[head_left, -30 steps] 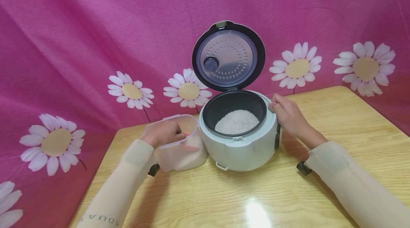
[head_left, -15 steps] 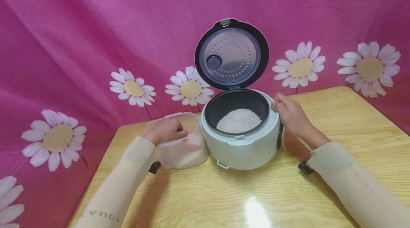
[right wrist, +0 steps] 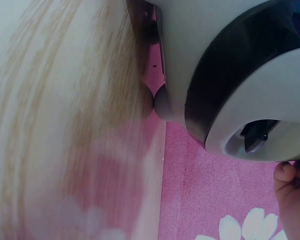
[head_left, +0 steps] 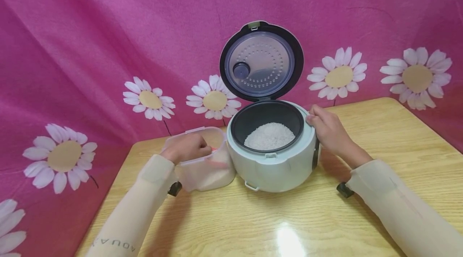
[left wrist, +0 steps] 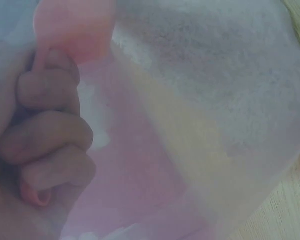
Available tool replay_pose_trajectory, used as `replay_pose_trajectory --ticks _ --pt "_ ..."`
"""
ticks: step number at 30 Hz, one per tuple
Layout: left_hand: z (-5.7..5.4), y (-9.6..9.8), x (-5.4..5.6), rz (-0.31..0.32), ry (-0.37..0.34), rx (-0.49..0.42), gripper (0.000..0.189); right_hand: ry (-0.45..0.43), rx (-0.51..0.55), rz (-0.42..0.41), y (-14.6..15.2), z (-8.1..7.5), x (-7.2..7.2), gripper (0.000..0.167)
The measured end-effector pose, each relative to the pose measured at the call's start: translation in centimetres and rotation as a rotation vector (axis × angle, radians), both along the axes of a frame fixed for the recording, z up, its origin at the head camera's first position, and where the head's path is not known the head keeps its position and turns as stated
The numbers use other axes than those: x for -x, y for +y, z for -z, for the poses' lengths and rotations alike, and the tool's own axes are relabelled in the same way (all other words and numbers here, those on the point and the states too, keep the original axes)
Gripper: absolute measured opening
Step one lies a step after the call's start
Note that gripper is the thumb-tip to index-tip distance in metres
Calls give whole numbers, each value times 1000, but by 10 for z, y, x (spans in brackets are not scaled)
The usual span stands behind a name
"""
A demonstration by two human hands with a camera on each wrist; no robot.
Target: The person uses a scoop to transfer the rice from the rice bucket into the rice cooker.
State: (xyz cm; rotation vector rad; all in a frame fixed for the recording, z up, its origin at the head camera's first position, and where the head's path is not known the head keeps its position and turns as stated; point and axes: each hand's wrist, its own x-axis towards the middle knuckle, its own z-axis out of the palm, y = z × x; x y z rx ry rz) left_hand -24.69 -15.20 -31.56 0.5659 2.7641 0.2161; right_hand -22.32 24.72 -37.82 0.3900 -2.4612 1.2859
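Observation:
My left hand [head_left: 188, 147] reaches into a translucent pinkish container [head_left: 204, 178] at the cooker's left. In the left wrist view, its fingers curl round the handle of a pink scoop [left wrist: 77, 30], beside rice [left wrist: 230, 95] seen hazily through the container wall. In the head view the scoop is mostly hidden. A pale rice cooker [head_left: 273, 172] stands with its lid [head_left: 265, 62] raised and a heap of white rice [head_left: 269, 136] in its dark inner pot [head_left: 246, 120]. My right hand [head_left: 330, 130] grips the cooker's right rim, thumb on top.
Both vessels stand on a wood-grain table [head_left: 231, 225], side by side. A pink cloth [head_left: 162, 20] with daisies hangs close behind the cooker and along the table's left side. The table's right edge [head_left: 427, 128] lies past the right hand.
The head view has shifted slightly, so the cooker and container appear a little higher and farther right. Both hands keep their holds with little visible movement.

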Motion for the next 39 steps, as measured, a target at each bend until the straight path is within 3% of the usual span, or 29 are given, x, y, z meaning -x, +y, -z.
replay_pose_trajectory --ticks 10,14,22,39 --pt "-1 -5 -1 -86 19 40 35 -10 10 4 -1 1 1 22" --pt "-3 -9 -4 -81 37 4 31 -1 12 0 -2 3 1 22" --pt "-7 -13 -6 -38 47 -157 27 46 -1 10 0 3 1 22" --pt "-18 -24 -9 -10 102 -222 34 42 -1 8 0 1 0 22"
